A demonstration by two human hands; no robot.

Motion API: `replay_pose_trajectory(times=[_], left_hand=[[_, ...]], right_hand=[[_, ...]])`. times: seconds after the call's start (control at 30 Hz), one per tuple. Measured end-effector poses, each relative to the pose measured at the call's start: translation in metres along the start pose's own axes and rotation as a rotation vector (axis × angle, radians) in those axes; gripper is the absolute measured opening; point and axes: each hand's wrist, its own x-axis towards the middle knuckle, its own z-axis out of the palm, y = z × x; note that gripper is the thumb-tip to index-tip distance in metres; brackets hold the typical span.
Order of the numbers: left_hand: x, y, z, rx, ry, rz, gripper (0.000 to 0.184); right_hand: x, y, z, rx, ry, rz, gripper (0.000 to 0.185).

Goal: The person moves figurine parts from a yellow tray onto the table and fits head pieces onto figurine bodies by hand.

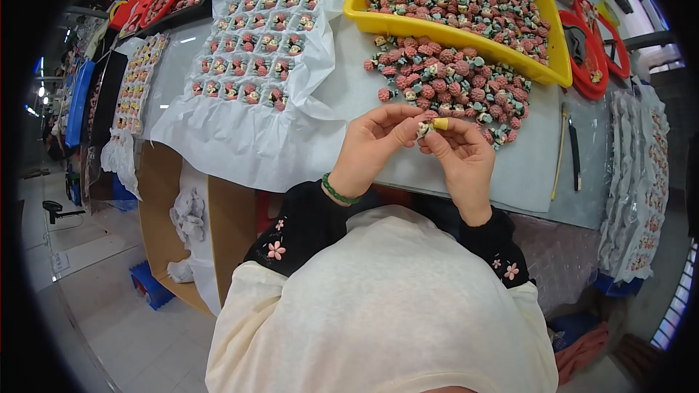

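Observation:
Between my hands, over the table's near edge, is a small figurine (424, 128) with a pink knobbly top and a pale face. My left hand (375, 144) pinches it from the left with thumb and index finger. From the other side my right hand (460, 156) grips it too, a yellow finger cover (440, 124) on one fingertip. A loose pile of similar pink-topped figurines (466, 84) lies just beyond my hands. Behind the pile, a yellow bin (466, 38) is filled with many more.
To the left, figurines sit in rows in a white tray (251, 44) on white paper (240, 131). Red trays (586, 51) stand at the right, near a thin brush (559, 149) and a black-handled tool (574, 153). An open cardboard box (162, 211) is below left.

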Motion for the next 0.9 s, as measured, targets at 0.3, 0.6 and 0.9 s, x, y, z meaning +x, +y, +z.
replay_pose_trajectory(times=[0.3,0.6,0.9], left_hand=[[0.002,-0.004,-0.002,-0.130,-0.033,0.051,0.025],[0.001,-0.005,-0.004,-0.162,-0.006,-0.114,0.031],[-0.001,-0.007,-0.001,0.108,0.073,-0.104,0.025]], right_hand=[[-0.003,0.009,0.001,-0.122,0.042,-0.156,0.044],[-0.003,0.011,0.000,-0.149,0.053,-0.149,0.044],[-0.006,0.018,-0.008,-0.163,0.070,-0.158,0.034]])
